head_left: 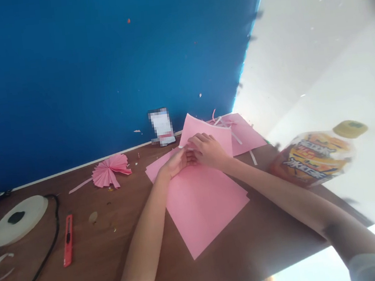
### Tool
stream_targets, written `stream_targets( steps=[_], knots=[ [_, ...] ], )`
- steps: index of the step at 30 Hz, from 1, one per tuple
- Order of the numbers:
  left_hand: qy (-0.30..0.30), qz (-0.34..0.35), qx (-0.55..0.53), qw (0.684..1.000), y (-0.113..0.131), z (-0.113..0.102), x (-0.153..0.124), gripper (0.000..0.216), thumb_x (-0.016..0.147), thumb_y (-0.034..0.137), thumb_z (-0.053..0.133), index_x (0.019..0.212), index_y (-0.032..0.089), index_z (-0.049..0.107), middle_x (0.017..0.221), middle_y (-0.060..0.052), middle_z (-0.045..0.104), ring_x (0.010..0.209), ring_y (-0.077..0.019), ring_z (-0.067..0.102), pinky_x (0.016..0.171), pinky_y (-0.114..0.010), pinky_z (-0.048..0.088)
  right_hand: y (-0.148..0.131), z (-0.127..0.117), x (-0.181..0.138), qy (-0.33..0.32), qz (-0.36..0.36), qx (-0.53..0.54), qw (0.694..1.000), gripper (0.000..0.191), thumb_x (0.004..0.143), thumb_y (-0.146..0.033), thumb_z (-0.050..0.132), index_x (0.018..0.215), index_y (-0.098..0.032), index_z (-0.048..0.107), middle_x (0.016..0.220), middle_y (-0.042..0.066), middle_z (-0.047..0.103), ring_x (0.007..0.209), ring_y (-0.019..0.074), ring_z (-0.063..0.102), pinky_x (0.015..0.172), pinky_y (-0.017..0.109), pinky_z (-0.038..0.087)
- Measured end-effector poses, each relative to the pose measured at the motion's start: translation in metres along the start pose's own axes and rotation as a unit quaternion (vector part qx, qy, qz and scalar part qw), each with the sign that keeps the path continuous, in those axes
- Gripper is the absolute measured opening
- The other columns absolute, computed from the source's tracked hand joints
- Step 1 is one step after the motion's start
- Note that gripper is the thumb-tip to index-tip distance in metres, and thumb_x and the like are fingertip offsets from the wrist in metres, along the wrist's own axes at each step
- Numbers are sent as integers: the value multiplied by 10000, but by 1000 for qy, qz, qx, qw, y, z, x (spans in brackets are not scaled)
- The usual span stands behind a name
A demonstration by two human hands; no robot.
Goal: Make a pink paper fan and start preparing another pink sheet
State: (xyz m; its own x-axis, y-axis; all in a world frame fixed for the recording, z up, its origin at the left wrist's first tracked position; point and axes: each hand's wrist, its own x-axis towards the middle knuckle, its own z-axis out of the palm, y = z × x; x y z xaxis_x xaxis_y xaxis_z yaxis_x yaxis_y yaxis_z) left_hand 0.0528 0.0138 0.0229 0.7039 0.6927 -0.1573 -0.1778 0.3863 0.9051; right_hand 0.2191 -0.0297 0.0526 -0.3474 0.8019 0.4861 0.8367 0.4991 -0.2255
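Over a few stacked pink paper sheets [205, 202], my two hands meet close together on the table. A raised pink sheet [202, 127] stands tilted up behind my fingers, bent near its lower edge. My right hand [209, 150] has its fingers curled over that bent edge. Beside it, touching or nearly so, my left hand [178, 162] pinches the same edge with fingers bent inward. The fingertips of both hands are partly hidden. To the left lies a pleated pink paper fan [111, 171], spread out in folds with a thin strip next to it.
A red box cutter [68, 239] lies at left, near a black cord [58, 215] and a round white disc [19, 221]. A bottle with a yellow cap [315, 156] stands at right. Paper strips [236, 136] lie behind, and a blurred phone-like object [163, 127] leans on the blue wall.
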Motion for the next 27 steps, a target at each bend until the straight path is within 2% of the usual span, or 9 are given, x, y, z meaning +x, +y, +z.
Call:
stream_targets(
  steps=[3, 6, 12, 16, 21, 27],
  knots=[
    [-10, -7, 18, 1000, -3, 4, 3, 422, 866, 525, 492, 989, 143, 621, 928, -115, 672, 859, -188, 637, 766, -328, 501, 5, 7, -2, -20, -55, -116, 992, 326, 869, -91, 394, 1153, -117, 552, 1085, 164, 604, 961, 280, 483, 790, 378, 321],
    [6, 3, 29, 1000, -4, 4, 4, 395, 863, 495, 507, 992, 138, 617, 923, -113, 669, 854, -184, 635, 758, -324, 506, 7, 12, -5, -22, -83, -157, 984, 338, 892, -116, 377, 1188, -95, 538, 1076, 170, 599, 947, 285, 466, 793, 381, 308],
    [7, 15, 39, 999, -7, 1, 4, 324, 840, 411, 585, 968, 116, 618, 919, -112, 672, 863, -179, 638, 770, -323, 520, 12, 26, -13, 18, -67, -116, 991, 285, 867, -137, 432, 1115, -118, 573, 1031, 141, 617, 928, 265, 476, 779, 362, 312],
    [60, 44, 12, 997, -7, 1, 5, 290, 797, 355, 662, 972, 129, 609, 911, -88, 678, 841, -159, 651, 806, -325, 525, 19, 38, -18, 72, -47, -84, 993, 286, 817, -104, 464, 1074, -138, 585, 966, 102, 638, 885, 243, 492, 768, 353, 316],
    [88, 25, -16, 996, -5, 2, 6, 283, 839, 394, 591, 925, 125, 614, 865, -100, 686, 772, -168, 658, 766, -340, 535, 21, 42, -21, 91, -44, -94, 990, 239, 855, -103, 435, 1011, -162, 607, 910, 88, 645, 841, 226, 494, 746, 343, 300],
    [56, 47, 110, 991, -1, -7, -1, 341, 777, 403, 672, 941, 107, 629, 800, -81, 673, 681, -129, 624, 672, -273, 493, 15, 39, -25, 95, -49, -112, 988, 201, 880, -124, 437, 964, -179, 611, 905, 85, 657, 876, 232, 491, 753, 358, 280]
  ],
)
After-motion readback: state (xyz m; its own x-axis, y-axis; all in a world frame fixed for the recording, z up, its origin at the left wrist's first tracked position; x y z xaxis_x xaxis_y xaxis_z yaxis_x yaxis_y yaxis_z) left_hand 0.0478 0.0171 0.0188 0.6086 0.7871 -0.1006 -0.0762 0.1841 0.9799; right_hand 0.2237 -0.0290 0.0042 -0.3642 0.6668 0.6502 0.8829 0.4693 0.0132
